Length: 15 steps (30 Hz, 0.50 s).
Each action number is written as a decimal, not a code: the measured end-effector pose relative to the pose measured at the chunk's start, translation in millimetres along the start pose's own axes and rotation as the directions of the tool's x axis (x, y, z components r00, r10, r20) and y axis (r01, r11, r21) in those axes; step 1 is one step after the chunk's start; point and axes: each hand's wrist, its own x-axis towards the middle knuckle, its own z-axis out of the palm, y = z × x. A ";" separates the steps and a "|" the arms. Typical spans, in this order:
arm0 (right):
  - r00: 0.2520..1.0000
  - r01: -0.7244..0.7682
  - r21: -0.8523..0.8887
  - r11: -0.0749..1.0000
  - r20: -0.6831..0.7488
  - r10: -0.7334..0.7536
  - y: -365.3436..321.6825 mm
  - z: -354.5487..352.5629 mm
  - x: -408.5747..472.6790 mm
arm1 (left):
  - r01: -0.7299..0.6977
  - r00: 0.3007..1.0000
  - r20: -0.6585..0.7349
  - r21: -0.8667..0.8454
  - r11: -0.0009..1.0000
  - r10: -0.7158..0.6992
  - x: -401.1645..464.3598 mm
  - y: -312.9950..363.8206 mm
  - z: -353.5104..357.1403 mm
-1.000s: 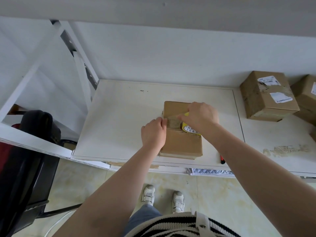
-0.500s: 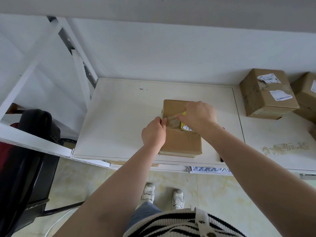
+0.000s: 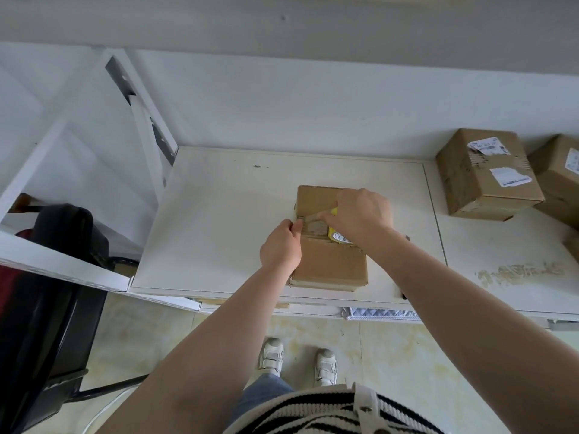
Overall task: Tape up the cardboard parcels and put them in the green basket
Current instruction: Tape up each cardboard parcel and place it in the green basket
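At the near edge of a white worktop (image 3: 219, 214), I have the cardboard parcel (image 3: 329, 264) lying flat, my left hand (image 3: 280, 245) pinching the loose end of tape at its left edge while my right hand (image 3: 360, 217) is curled round a yellow tape roll (image 3: 336, 234) resting on the lid. To do this strip well, I judge I should keep the left thumb pressing the tape end down, draw the roll straight across the seam under steady tension, then smooth the strip flat before cutting. The worktop is scuffed, with a patch of old tape residue (image 3: 520, 272) to the right. Two more boxes (image 3: 485, 173) sit well apart at the far right against a pale wall; a black chair (image 3: 53, 277) stands at left. No green basket is in view.
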 end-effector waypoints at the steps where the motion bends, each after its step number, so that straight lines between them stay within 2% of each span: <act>1: 1.000 -0.002 -0.002 1.000 0.000 0.002 -0.2 -0.1 0.1 | 0.018 1.000 0.019 -0.031 0.999 -0.018 0.9 0.5 0.5; 5: 1.000 -0.016 0.013 1.000 0.007 0.016 0.5 0.0 1.0 | 0.187 0.980 0.123 -0.301 0.935 -0.156 8.1 8.2 3.5; 7: 1.000 -0.022 0.020 1.000 0.008 0.022 1.0 0.1 0.6 | 0.212 0.975 0.131 -0.346 0.914 -0.177 7.3 10.6 5.1; 12: 1.000 -0.013 0.004 1.000 0.014 0.013 -1.2 -2.4 -2.7 | 0.098 0.995 0.010 -0.163 0.982 -0.097 0.7 7.9 10.0; 15: 0.999 0.039 0.008 0.999 0.036 -0.039 1.0 -8.2 -6.0 | 0.079 0.997 -0.014 -0.108 0.991 -0.081 0.3 8.6 10.6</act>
